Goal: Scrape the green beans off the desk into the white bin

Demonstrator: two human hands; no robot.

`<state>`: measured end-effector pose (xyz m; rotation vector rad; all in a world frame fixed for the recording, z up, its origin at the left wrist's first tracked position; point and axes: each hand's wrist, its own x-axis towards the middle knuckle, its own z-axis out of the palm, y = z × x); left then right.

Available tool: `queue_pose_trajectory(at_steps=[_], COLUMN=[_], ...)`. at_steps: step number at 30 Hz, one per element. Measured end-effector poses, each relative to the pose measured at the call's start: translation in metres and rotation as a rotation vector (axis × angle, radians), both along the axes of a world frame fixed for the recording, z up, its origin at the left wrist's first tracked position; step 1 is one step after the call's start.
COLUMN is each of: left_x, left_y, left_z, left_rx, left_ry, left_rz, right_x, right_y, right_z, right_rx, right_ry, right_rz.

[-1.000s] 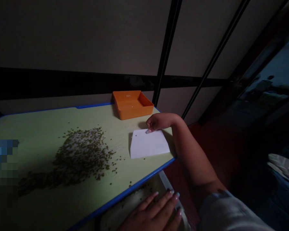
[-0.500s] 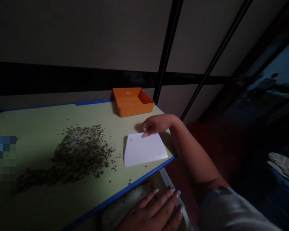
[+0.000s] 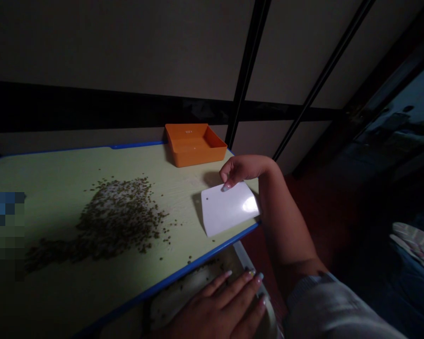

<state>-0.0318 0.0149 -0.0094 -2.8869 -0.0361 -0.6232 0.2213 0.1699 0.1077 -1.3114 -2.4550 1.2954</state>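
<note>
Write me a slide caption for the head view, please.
The right hand pinches a white sheet beside scattered dark bits on the table, near an orange tray.

Sheet (image 3: 229, 207) right of grains (image 3: 116, 221) (tray (image 3: 201, 157) behind).

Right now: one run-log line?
right hand: pinching white card; left hand: at container rim; dark bits: on table; orange tray: far edge

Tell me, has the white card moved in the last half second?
Yes. Judged against the orange tray, the card has shifted to the right in the picture, still pinched in the right hand.
</note>
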Motion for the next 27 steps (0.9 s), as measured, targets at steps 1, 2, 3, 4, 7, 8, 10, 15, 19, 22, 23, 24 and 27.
queue_pose_trajectory(at_steps=[1, 2, 3, 4, 7, 8, 10, 15, 19, 22, 23, 24, 27], left_x=[0.000, 0.000, -0.001, -0.001, -0.002, -0.002, -0.002, 0.000, -0.001, -0.002, -0.002, -0.002, -0.002], left_y=[-0.001, -0.002, -0.003, -0.003, -0.002, -0.002, 0.000, 0.000, 0.000, -0.001, -0.001, -0.001, -0.002], left_z=[0.000, 0.000, 0.001, 0.001, 0.005, 0.006, 0.007, 0.007, 0.005, 0.005, 0.005, 0.005, 0.005], left_rx=[-0.005, -0.011, -0.017, -0.025, -0.038, -0.037, -0.030, -0.013, -0.034, -0.058, -0.062, -0.063, -0.071], left_ry=[-0.007, -0.003, -0.003, -0.001, 0.026, 0.027, 0.043, 0.003, 0.030, 0.040, 0.035, 0.032, 0.027], left_rz=[0.010, 0.012, 0.010, 0.012, 0.009, 0.012, -0.002, 0.012, 0.008, 0.005, 0.007, 0.009, 0.024], right_x=[0.000, 0.000, -0.001, -0.003, -0.013, -0.017, -0.023, -0.032, -0.037, -0.041, -0.042, -0.043, -0.046], right_y=[0.000, 0.001, 0.001, 0.001, 0.001, 0.000, -0.001, -0.005, -0.005, -0.005, -0.005, -0.005, -0.005], right_z=[0.000, -0.001, -0.001, -0.002, -0.004, -0.005, -0.006, -0.007, -0.008, -0.010, -0.011, -0.011, -0.012], right_rx=[-0.005, -0.009, -0.011, -0.008, 0.029, 0.037, 0.040, 0.059, 0.065, 0.059, 0.059, 0.058, 0.062], right_ry=[-0.002, -0.008, -0.019, -0.033, -0.083, -0.095, -0.112, -0.143, -0.165, -0.175, -0.180, -0.184, -0.177], right_rz=[-0.001, 0.001, 0.009, 0.022, 0.083, 0.108, 0.146, 0.193, 0.219, 0.231, 0.231, 0.231, 0.242])
